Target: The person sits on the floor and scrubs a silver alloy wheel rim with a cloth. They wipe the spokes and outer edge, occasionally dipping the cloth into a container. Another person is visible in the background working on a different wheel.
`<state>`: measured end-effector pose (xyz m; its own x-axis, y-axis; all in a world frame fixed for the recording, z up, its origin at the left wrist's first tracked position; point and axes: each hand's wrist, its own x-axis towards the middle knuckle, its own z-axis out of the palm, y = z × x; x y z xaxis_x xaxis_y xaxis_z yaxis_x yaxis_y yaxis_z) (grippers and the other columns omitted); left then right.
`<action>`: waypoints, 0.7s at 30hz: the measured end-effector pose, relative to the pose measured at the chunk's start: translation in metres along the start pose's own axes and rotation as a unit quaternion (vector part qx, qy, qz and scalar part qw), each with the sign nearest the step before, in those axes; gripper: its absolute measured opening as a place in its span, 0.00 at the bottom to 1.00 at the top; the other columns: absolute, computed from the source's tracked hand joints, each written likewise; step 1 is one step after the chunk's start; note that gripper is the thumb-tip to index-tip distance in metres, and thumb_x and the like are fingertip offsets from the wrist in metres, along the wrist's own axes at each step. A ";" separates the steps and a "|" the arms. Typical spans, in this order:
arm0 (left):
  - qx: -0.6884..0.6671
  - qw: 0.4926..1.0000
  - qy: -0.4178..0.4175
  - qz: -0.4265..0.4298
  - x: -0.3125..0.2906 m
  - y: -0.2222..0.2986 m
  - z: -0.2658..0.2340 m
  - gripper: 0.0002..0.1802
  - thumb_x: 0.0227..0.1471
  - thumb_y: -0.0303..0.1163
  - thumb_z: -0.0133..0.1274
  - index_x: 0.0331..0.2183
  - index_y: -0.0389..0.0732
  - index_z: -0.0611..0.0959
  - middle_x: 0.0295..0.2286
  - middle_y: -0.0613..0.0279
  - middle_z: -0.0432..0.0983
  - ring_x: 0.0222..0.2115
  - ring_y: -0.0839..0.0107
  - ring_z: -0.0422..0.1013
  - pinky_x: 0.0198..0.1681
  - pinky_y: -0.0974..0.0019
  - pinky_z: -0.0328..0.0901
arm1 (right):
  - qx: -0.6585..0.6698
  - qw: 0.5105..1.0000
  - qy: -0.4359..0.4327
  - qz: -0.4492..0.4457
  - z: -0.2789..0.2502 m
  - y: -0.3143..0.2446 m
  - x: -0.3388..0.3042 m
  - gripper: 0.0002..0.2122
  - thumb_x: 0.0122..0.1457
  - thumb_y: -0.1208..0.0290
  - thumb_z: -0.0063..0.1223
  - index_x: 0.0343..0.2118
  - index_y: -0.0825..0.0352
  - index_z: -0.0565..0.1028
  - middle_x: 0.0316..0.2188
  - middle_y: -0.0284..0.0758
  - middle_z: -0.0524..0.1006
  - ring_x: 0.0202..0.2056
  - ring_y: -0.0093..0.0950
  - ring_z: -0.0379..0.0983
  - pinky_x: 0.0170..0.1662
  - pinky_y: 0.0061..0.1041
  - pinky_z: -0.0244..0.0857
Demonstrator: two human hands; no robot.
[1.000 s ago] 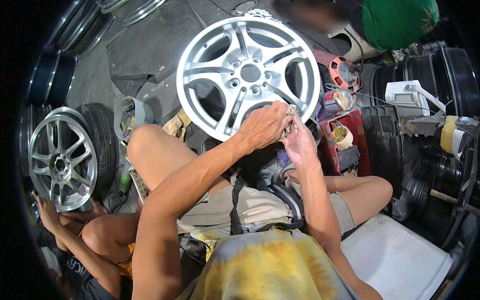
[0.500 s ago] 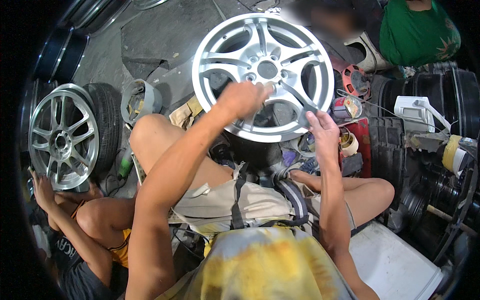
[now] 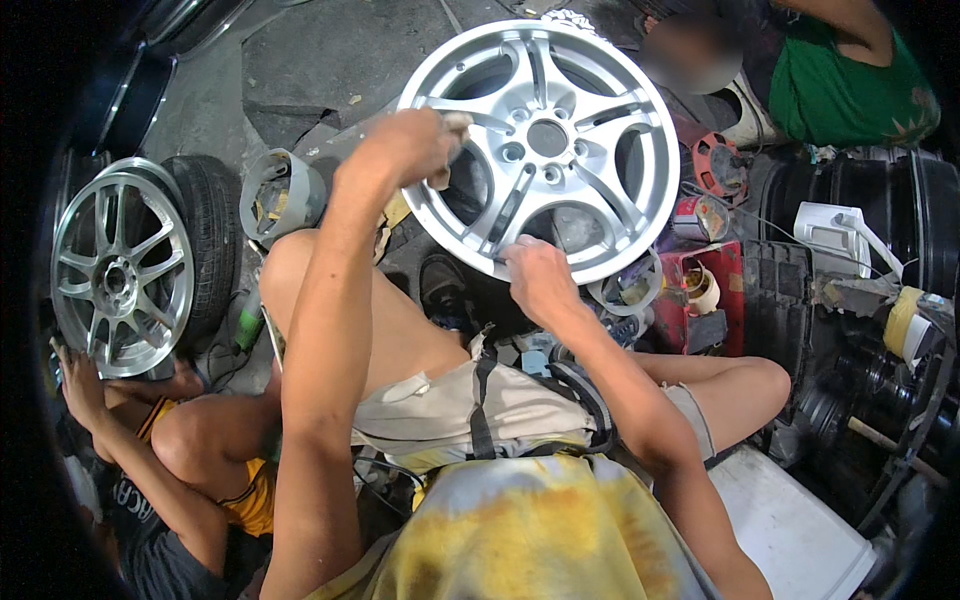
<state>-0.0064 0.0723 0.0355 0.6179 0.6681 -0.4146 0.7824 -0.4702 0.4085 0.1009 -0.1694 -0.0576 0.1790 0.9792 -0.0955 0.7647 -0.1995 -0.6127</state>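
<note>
A silver alloy wheel rim (image 3: 590, 150) with paired spokes is tilted up in front of me, beyond my knees. At its left edge is my left hand (image 3: 405, 150), fingers closed on a small beige folded piece (image 3: 440, 178) that could be sandpaper or cloth. The piece is at the outer end of a left spoke. My right hand (image 3: 540, 280) grips the bottom edge of the rim, its fingertips by a lower spoke. What props the rim from below is hidden.
To the left, a co-worker's hand (image 3: 80, 385) is by another silver wheel (image 3: 120, 285) beside a tire (image 3: 205, 250). A white bucket (image 3: 310, 195) stands nearby. On the right are a can (image 3: 700, 218), a red box (image 3: 735, 260) and black wheels (image 3: 850, 200). Someone in green (image 3: 850, 85) sits behind.
My left hand has moved from near the hub out to the rim's left edge. My right hand has shifted left from the lower right edge to the bottom. The rim appears turned.
</note>
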 end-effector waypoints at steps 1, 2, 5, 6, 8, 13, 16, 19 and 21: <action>0.005 1.000 -0.029 -0.008 -0.001 0.004 0.007 0.16 0.58 0.38 0.53 0.38 0.36 0.87 0.36 0.41 0.83 0.41 0.46 0.79 0.45 0.51 0.73 | -0.013 1.000 -0.012 0.008 0.004 -0.006 0.007 0.08 0.57 0.80 0.49 0.33 0.70 0.81 0.31 0.49 0.77 0.37 0.52 0.75 0.41 0.47 0.69; 0.012 0.998 -0.059 -0.016 0.000 0.007 0.014 0.14 0.55 0.33 0.55 0.38 0.36 0.87 0.38 0.40 0.82 0.42 0.46 0.79 0.46 0.52 0.73 | -0.025 0.999 -0.024 0.017 0.006 -0.010 0.012 0.08 0.57 0.80 0.48 0.32 0.70 0.80 0.31 0.50 0.77 0.37 0.52 0.76 0.41 0.48 0.69; 0.091 0.990 -0.101 0.024 0.002 0.012 0.032 0.14 0.46 0.24 0.58 0.39 0.35 0.87 0.40 0.39 0.81 0.43 0.46 0.79 0.47 0.54 0.73 | -0.032 0.999 0.000 -0.044 0.005 -0.006 0.010 0.07 0.56 0.81 0.47 0.30 0.71 0.79 0.31 0.51 0.78 0.36 0.52 0.76 0.40 0.49 0.69; 0.054 0.990 -0.124 0.029 -0.001 0.012 0.035 0.16 0.43 0.23 0.60 0.39 0.33 0.86 0.39 0.39 0.81 0.43 0.47 0.79 0.46 0.53 0.74 | -0.088 0.994 -0.047 -0.055 0.002 0.001 0.009 0.08 0.55 0.80 0.47 0.32 0.71 0.80 0.31 0.51 0.77 0.36 0.52 0.76 0.39 0.49 0.70; 0.061 0.986 -0.140 0.069 -0.007 0.015 0.046 0.16 0.43 0.22 0.59 0.38 0.32 0.86 0.39 0.39 0.82 0.43 0.47 0.79 0.47 0.52 0.74 | -0.091 0.992 -0.075 -0.040 -0.009 0.008 0.006 0.08 0.53 0.81 0.50 0.32 0.72 0.81 0.32 0.50 0.78 0.37 0.49 0.78 0.43 0.46 0.72; 0.078 0.974 -0.186 0.102 -0.015 0.019 0.073 0.16 0.43 0.22 0.56 0.39 0.36 0.83 0.37 0.41 0.82 0.42 0.44 0.78 0.45 0.49 0.72 | -0.028 0.999 -0.029 -0.017 0.010 0.002 0.012 0.08 0.52 0.81 0.49 0.32 0.73 0.80 0.35 0.53 0.78 0.40 0.50 0.76 0.45 0.47 0.70; 0.077 0.970 -0.195 0.124 -0.019 0.013 0.092 0.15 0.43 0.22 0.54 0.37 0.35 0.85 0.36 0.40 0.82 0.41 0.44 0.78 0.45 0.49 0.72 | -0.010 0.999 -0.019 -0.025 0.012 0.013 0.003 0.09 0.50 0.83 0.49 0.33 0.75 0.79 0.35 0.52 0.75 0.42 0.51 0.71 0.46 0.47 0.67; 0.093 0.970 -0.173 0.142 -0.028 0.014 0.097 0.14 0.44 0.23 0.53 0.35 0.33 0.87 0.36 0.39 0.80 0.40 0.45 0.78 0.45 0.51 0.72 | -0.034 0.997 -0.056 -0.045 -0.006 0.028 -0.006 0.09 0.47 0.85 0.50 0.33 0.75 0.78 0.34 0.50 0.72 0.41 0.49 0.68 0.45 0.44 0.65; 0.122 0.975 -0.087 0.166 -0.035 0.011 0.108 0.13 0.44 0.23 0.54 0.34 0.33 0.87 0.36 0.39 0.79 0.41 0.46 0.77 0.46 0.53 0.72 | -0.028 0.995 -0.059 -0.071 -0.008 0.026 -0.005 0.09 0.47 0.84 0.51 0.33 0.74 0.78 0.33 0.50 0.72 0.40 0.48 0.68 0.44 0.44 0.65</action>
<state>-0.0113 -0.0183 -0.0330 0.8271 0.3585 -0.4328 0.5199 -0.7805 0.3471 0.1248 -0.1798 -0.0670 -0.0050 0.9945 -0.1050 0.8106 -0.0574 -0.5827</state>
